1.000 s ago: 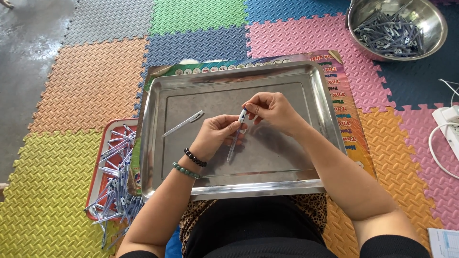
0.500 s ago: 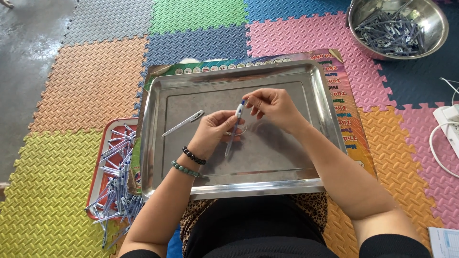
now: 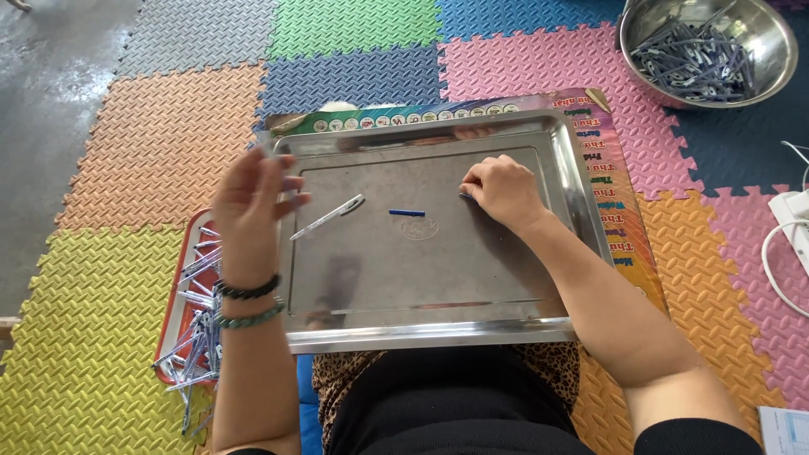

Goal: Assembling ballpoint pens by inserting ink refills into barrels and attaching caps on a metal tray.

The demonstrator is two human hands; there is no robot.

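My left hand point(image 3: 253, 198) is raised over the left rim of the steel tray point(image 3: 573, 181). A thin clear pen, blurred, stands between its fingers. My right hand point(image 3: 499, 190) rests curled on the tray's right part, fingertips down on a small dark piece. I cannot tell whether it grips the piece. A white pen point(image 3: 329, 216) lies slanted on the tray just right of my left hand. A short blue piece point(image 3: 407, 212) lies mid-tray between my hands.
A red tray point(image 3: 173, 320) with several pens sits on the foam mats at my left, under my left forearm. A metal bowl point(image 3: 771, 80) of pen parts stands at the far right. White cables point(image 3: 788, 253) lie at the right edge.
My hands, joined on one pen mid-tray, have parted. The left hand swung left and up with the pen. The right hand dropped to the tray. A blue piece now lies mid-tray.
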